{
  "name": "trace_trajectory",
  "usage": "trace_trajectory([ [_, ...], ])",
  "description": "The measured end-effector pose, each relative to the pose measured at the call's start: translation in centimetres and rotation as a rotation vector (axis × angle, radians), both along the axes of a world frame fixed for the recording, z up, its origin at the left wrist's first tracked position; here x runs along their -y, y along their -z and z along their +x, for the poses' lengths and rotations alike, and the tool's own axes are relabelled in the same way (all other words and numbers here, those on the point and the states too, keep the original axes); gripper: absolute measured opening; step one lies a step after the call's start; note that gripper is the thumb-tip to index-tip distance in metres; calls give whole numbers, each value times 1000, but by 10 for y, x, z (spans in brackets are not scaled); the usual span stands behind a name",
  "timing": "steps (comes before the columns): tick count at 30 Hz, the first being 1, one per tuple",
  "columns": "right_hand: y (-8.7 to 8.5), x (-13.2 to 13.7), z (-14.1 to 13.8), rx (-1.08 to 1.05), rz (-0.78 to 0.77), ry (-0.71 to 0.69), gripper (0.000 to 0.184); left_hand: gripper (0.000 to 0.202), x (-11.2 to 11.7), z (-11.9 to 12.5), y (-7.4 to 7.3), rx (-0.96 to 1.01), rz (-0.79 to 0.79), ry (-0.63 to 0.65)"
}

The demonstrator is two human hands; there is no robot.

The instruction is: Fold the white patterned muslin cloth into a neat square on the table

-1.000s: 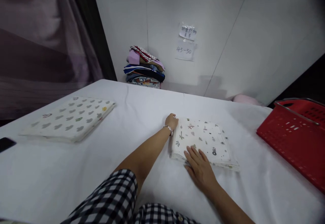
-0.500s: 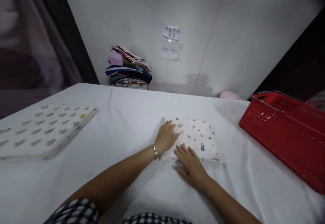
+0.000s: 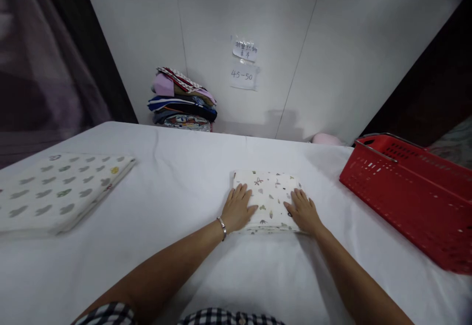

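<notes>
A folded white cloth [image 3: 273,194] with small printed motifs lies flat on the white-covered table [image 3: 177,187]. My left hand [image 3: 238,209] rests on its left side, fingers spread, a silver bracelet at the wrist. On the cloth's right side lies my right hand [image 3: 305,212], palm down with fingers apart. Between the two hands the printed top stays visible, and folded layers show along the near edge. Neither hand grips anything.
Far to the left lies another folded white cloth [image 3: 55,194] with grey heart-like shapes. A red plastic basket [image 3: 401,197] stands at the right. Behind the table, a stack of folded fabrics [image 3: 182,101] sits by the wall, near paper signs [image 3: 244,76].
My right hand has moved from the cloth's near edge to its right side. My left hand has slid slightly down along the left side. The view has shifted a little.
</notes>
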State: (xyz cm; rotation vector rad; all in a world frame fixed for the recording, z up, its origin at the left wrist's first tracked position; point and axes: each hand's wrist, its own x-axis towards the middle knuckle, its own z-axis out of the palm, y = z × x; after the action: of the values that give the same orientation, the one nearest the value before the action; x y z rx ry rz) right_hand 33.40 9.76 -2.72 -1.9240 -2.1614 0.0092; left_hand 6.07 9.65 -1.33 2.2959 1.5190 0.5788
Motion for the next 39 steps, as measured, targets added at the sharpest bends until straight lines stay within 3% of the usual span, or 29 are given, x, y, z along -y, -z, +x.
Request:
trace_trajectory([
  [3, -9, -10, 9, -170, -14, 30, 53, 51, -5, -3, -3, 46, -9, -16],
  [6, -19, -25, 22, -315, -12, 171, 57, 49, -24, -10, -9, 150, 35, -169],
  [10, -18, -41, 29, -295, -97, 300, 59, 51, -66, -20, -13, 254, -92, -367],
  [14, -15, -46, 21, -251, -125, 320, 63, 52, -103, -25, -13, 284, -215, -409],
  [17, -15, -44, 18, -190, -174, 336, 67, 46, -115, -26, -17, 289, -275, -401],
  [20, -18, -44, 20, -160, -208, 308, 68, 32, -109, -31, -23, 308, -305, -391],
  [24, -31, -62, 15, -162, -186, 179, 69, 27, -77, -50, -24, 424, -300, -435],
  [28, -46, -103, -12, -130, -117, 19, 70, 26, -42, -70, -19, 582, -264, -516],
  [32, -46, -130, -44, -6, -162, 3, 61, 32, -24, -84, -17, 643, -315, -576],
  [36, -42, -117, -60, 36, -71, -6, 52, 43, -16, -100, -16, 841, -436, -423],
  [39, -43, -74, -76, -42, 96, -199, 49, 56, -14, -110, -8, 871, -492, -317],
])
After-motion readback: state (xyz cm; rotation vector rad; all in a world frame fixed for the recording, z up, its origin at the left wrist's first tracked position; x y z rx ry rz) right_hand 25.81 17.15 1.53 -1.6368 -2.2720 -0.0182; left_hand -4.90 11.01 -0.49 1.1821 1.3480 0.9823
